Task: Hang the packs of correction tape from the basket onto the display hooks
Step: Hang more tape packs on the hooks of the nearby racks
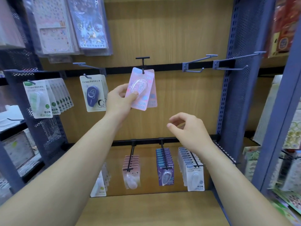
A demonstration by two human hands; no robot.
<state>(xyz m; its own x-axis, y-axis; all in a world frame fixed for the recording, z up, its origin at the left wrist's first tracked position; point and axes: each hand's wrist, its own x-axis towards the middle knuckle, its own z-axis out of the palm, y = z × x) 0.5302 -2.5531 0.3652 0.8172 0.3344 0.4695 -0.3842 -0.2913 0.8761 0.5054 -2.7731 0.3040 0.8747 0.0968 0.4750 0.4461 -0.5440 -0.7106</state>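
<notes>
Closest in, below both hands, a lower rail carries full rows of pink packs (131,173), purple packs (165,168) and white packs (193,173); that level looks stocked.

Above them the right hand (189,128) hovers with fingers loosely curled and nothing in it, well apart from any pack.

Up and to its left, the left hand (119,100) pinches the lower edge of a pink correction tape pack (140,88), thumb on the front. The top hole of the pack appears to sit on the black hook (142,62), with a second pink pack (153,95) just behind it. This hanging step therefore seems nearly finished, with only the release to come.

Left of the left hand hang a blue pack (93,93) and a row of green packs (39,98).

Farther off, above the right hand, two grey hooks (195,69) stand bare, so stocking probably remains.

The basket is out of view, so how many packs are left cannot be told.
</notes>
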